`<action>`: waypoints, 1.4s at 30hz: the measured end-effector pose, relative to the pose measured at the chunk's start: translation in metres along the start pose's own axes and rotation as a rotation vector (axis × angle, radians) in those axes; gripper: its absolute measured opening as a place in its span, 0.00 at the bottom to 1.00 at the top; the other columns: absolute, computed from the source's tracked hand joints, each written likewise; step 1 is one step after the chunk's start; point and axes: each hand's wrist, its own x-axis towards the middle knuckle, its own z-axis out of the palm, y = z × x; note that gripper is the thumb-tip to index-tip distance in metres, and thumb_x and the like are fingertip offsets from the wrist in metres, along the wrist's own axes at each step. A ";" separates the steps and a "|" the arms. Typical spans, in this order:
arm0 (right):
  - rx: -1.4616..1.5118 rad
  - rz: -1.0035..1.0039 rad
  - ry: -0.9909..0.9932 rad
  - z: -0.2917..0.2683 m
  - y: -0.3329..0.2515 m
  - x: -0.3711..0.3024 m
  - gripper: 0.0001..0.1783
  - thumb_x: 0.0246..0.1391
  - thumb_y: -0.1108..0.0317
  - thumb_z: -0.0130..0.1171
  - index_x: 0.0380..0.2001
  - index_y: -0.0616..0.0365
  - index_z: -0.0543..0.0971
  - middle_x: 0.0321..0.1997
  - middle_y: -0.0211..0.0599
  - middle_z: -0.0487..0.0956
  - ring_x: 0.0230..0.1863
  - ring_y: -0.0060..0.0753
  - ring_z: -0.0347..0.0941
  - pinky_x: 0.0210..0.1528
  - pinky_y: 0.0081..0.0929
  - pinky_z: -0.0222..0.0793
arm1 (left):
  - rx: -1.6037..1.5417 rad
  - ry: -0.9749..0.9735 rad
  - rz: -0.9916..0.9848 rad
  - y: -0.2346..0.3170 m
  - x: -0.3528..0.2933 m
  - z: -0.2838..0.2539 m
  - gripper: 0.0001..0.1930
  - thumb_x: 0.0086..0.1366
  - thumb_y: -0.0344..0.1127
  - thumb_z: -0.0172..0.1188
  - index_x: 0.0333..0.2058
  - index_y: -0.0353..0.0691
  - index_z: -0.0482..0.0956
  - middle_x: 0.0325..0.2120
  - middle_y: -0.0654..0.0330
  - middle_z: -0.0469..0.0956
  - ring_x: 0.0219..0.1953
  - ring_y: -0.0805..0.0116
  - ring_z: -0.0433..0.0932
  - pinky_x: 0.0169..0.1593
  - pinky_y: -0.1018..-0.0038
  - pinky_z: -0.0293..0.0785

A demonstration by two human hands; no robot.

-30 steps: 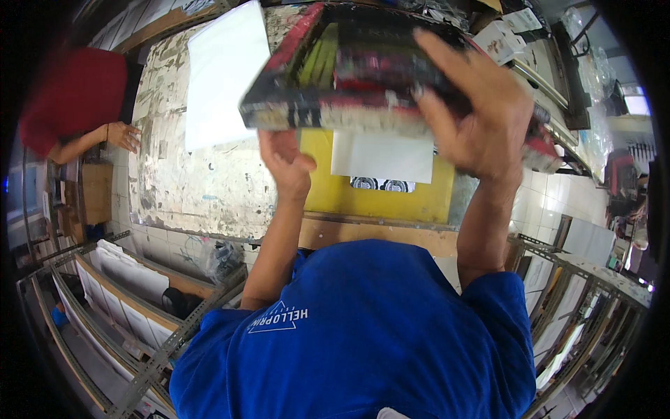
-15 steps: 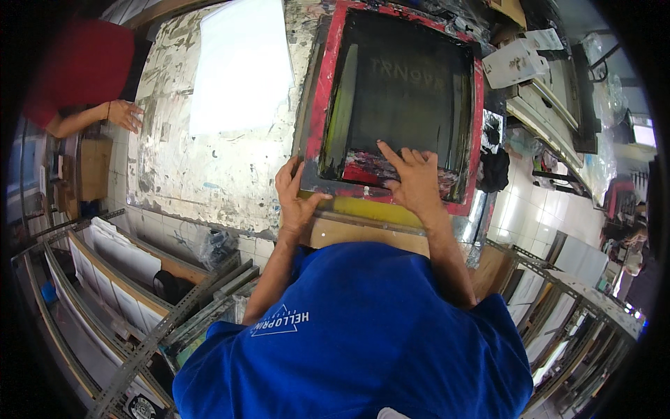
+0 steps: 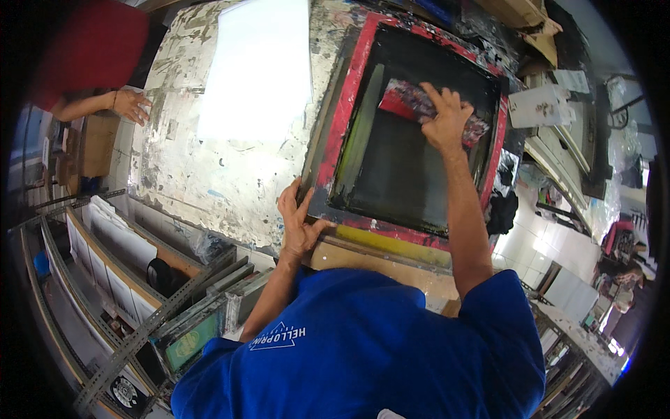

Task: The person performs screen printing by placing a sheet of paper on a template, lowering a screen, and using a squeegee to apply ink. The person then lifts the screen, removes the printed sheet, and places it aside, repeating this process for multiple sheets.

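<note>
A silkscreen frame (image 3: 347, 115) with red, ink-stained sides lies on the table in front of me. Its dark mesh (image 3: 394, 171) has a yellowish-green strip along the left. My right hand (image 3: 447, 124) reaches over the far half of the mesh, closed on a red squeegee (image 3: 399, 103) smeared with dark ink. The squeegee sits slanted across the mesh, and my fingers hide its middle. At the frame's near left corner rests my left hand (image 3: 300, 227), fingers spread along the side and thumb at the near edge.
White sheets (image 3: 255, 70) lie left of the frame on the paint-spotted table (image 3: 174, 167). At the far left is another person's hand (image 3: 131, 106). Metal racks (image 3: 132, 349) stand near left. A white plastic container (image 3: 537, 106) and black cloth (image 3: 501, 211) are right of the frame.
My right hand has pushed the squeegee from the near end of the mesh to its far half. My left hand stays at the corner. The view has shifted slightly.
</note>
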 end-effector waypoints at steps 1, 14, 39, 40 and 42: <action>-0.019 -0.012 0.015 0.003 0.010 0.015 0.46 0.31 0.68 0.71 0.63 0.37 0.77 0.46 0.34 0.73 0.53 0.41 0.69 0.59 0.51 0.55 | -0.013 0.007 0.005 0.003 0.002 0.001 0.48 0.38 0.47 0.82 0.61 0.38 0.77 0.68 0.41 0.63 0.68 0.39 0.60 0.69 0.49 0.55; 0.106 -0.101 0.019 0.025 0.084 0.141 0.35 0.44 0.66 0.70 0.61 0.37 0.80 0.54 0.43 0.84 0.62 0.46 0.74 0.59 0.45 0.59 | -0.053 0.016 -0.014 0.004 0.001 -0.004 0.48 0.40 0.51 0.81 0.61 0.38 0.77 0.66 0.42 0.65 0.66 0.41 0.63 0.67 0.51 0.58; 0.030 -0.035 -0.091 -0.258 -0.143 -0.064 0.35 0.46 0.69 0.66 0.61 0.36 0.80 0.28 0.37 0.72 0.34 0.43 0.74 0.38 0.42 0.68 | -0.705 0.465 0.061 0.099 0.077 -0.035 0.48 0.56 0.51 0.77 0.64 0.21 0.66 0.54 0.50 0.71 0.59 0.59 0.71 0.64 0.63 0.67; 0.009 -0.078 -0.005 -0.267 -0.146 -0.056 0.36 0.44 0.69 0.66 0.61 0.35 0.81 0.27 0.38 0.71 0.32 0.43 0.74 0.38 0.41 0.68 | -0.781 0.487 0.054 0.113 0.090 -0.040 0.47 0.57 0.50 0.77 0.64 0.21 0.66 0.58 0.50 0.69 0.61 0.61 0.70 0.65 0.64 0.67; -0.038 -0.160 0.157 -0.281 -0.145 -0.035 0.38 0.39 0.68 0.67 0.60 0.33 0.82 0.26 0.38 0.71 0.30 0.44 0.72 0.37 0.39 0.69 | -0.745 0.610 0.123 0.142 0.123 -0.049 0.41 0.65 0.45 0.70 0.66 0.23 0.63 0.61 0.50 0.68 0.60 0.63 0.71 0.65 0.67 0.67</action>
